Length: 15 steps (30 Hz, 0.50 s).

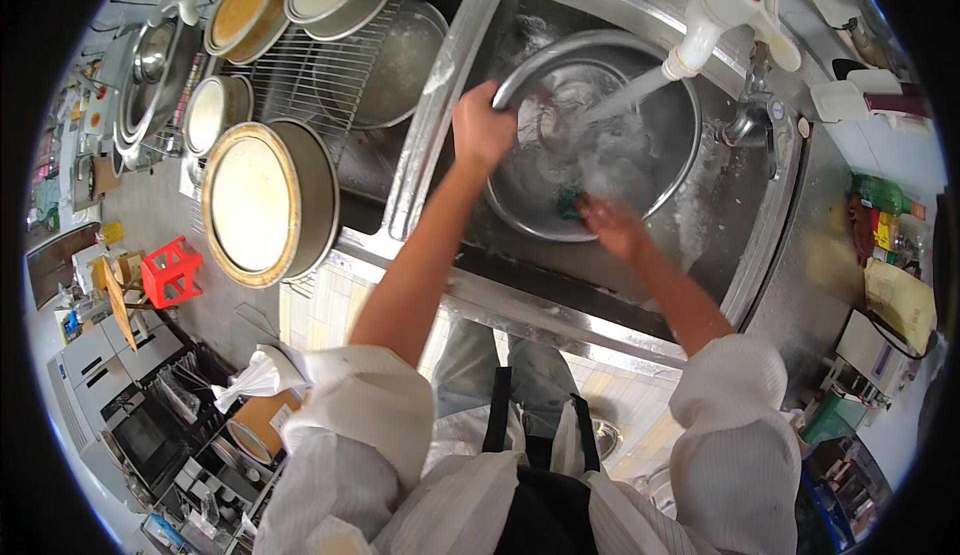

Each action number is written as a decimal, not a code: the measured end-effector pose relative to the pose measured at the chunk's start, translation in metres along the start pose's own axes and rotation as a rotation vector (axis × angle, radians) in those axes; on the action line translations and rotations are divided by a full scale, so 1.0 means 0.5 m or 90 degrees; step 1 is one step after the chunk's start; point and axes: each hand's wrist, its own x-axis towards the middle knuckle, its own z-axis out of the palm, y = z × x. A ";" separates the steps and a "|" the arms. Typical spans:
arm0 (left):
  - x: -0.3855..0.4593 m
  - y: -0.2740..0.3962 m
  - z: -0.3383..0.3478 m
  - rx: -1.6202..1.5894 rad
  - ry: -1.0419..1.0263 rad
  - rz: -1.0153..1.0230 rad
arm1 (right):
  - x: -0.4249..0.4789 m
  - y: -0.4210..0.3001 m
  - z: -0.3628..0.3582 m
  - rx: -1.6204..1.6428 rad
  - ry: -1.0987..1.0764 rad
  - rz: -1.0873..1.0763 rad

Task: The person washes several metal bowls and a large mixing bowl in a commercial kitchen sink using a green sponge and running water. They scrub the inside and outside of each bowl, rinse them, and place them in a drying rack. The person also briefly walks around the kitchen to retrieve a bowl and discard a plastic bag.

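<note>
A large round stainless steel bowl (686, 134) sits tilted in the right sink basin (720, 217). My left hand (484, 125) is closed around its rim at the upper left. Water runs from the white plastic tap (697, 37) into the bowl and splashes. My right hand (613, 226) is at the bowl's near side, blurred, with its fingers at the edge of a green scouring pad (570, 202). Whether the fingers grip the pad cannot be made out. Water and blur partly hide the bowl's inside.
A wire rack (300, 82) with several round cake tins (255, 206) lies over the left basin, which holds a large round pan (412, 67). A metal tap (750, 123) stands at the right basin's far edge. Left on the floor is a red plastic stool (171, 271).
</note>
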 end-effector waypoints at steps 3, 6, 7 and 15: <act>-0.014 -0.033 0.011 -0.031 0.033 -0.046 | 0.013 -0.008 -0.123 -0.201 -0.020 -0.023; -0.073 -0.019 0.033 -0.091 0.102 -0.121 | 0.003 -0.034 -0.081 -0.421 0.139 -0.100; -0.083 -0.007 0.044 -0.114 0.120 -0.118 | -0.004 -0.040 -0.031 -0.375 0.179 -0.051; -0.145 -0.071 0.080 -0.256 0.242 -0.249 | 0.092 -0.360 0.070 0.181 0.243 -0.047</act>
